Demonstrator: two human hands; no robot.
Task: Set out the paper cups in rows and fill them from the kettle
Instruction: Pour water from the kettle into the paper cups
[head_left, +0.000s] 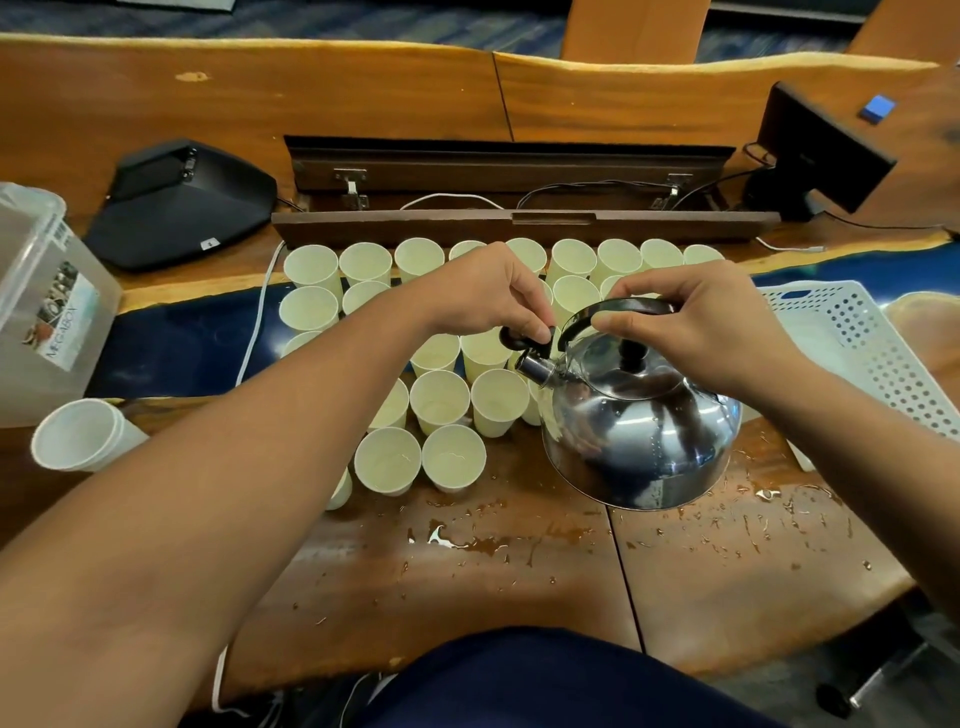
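Several pale paper cups (440, 402) stand upright in rows on the wooden table (467, 571); some are hidden behind my arms. A shiny steel kettle (641, 431) hangs tilted to the left above the cups' right side. My right hand (691, 325) grips its black arched handle from above. My left hand (498, 293) pinches the black spout cap (524, 339), which is lifted off the spout (535, 368). The spout points at the cups in the middle rows. Whether water is flowing I cannot tell.
Spilled water lies on the near table (727, 514). A stack of spare cups (83, 434) lies on its side at the left, by a clear plastic box (47, 312). A white perforated basket (857, 343) sits at the right. Behind the cups: an open cable hatch (509, 218), a black device (182, 202), a small monitor (815, 150).
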